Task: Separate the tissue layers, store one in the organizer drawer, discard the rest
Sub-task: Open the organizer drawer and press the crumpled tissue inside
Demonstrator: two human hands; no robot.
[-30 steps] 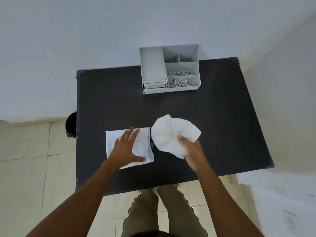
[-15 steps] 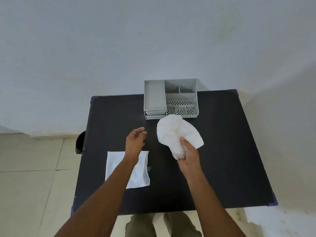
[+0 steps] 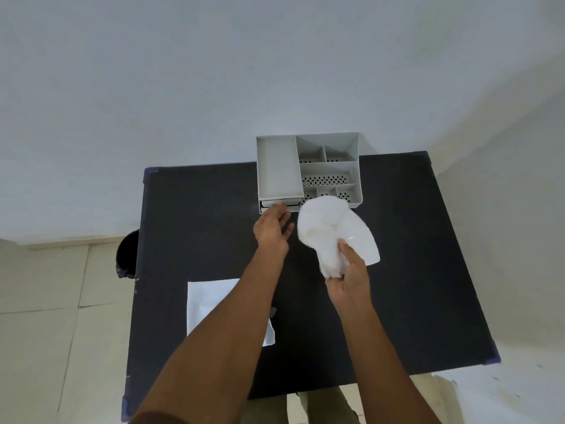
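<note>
A grey organizer [image 3: 276,166] with several compartments stands at the far edge of the black table [image 3: 189,228]. Its small drawers [image 3: 293,203] sit low on the front left. My left hand [image 3: 272,229] reaches to that drawer front, fingers apart and fingertips at its edge, holding nothing. My right hand [image 3: 350,278] is shut on a bunched white tissue layer [image 3: 330,228], held up just in front of the organizer. Another white tissue layer [image 3: 204,301] lies flat on the table near me, partly hidden under my left forearm.
A black bin [image 3: 127,254] stands on the tiled floor beside the table's left edge. White walls close in behind the table and on the right. My legs show below the table's near edge.
My left hand has left the flat tissue and moved forward to the organizer's drawer front. My right hand has carried the bunched tissue forward toward the organizer.
</note>
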